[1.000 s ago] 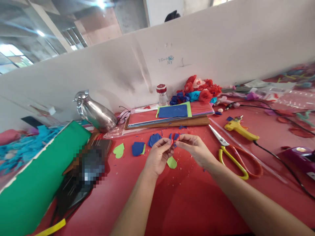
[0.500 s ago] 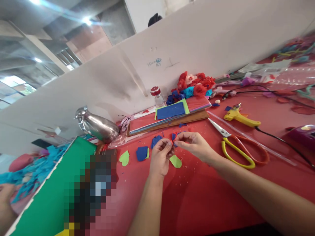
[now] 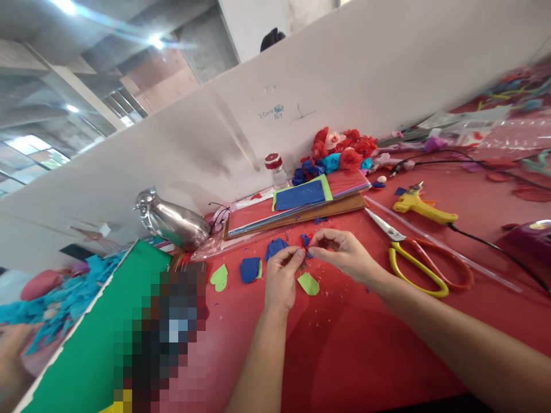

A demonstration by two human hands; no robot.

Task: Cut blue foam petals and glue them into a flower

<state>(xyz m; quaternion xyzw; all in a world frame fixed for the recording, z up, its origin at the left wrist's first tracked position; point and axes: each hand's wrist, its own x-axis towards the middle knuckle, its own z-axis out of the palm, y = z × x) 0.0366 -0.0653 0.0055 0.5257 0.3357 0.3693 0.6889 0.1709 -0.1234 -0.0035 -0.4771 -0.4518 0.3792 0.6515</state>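
Observation:
Both hands meet over the red table, pinching a small red and blue paper flower. My left hand is closed, thumb and forefinger at the flower's lower end. My right hand grips the same piece from the right, fingertips together. Blue petal cut-outs lie left of the hands, with another blue pile just behind the left fingers. A green petal rests below the fingertips, and a green heart-shaped piece lies farther left. Exactly where each fingertip presses is too small to tell.
Scissors and a yellow glue gun with a black cord lie at right. Behind the hands are stacked boards with blue paper, a jar and paper roses. A metal jug and green board stand left.
The view has shifted slightly. Both hands stay at the flower, and a little more of its red and blue top shows between the fingertips.

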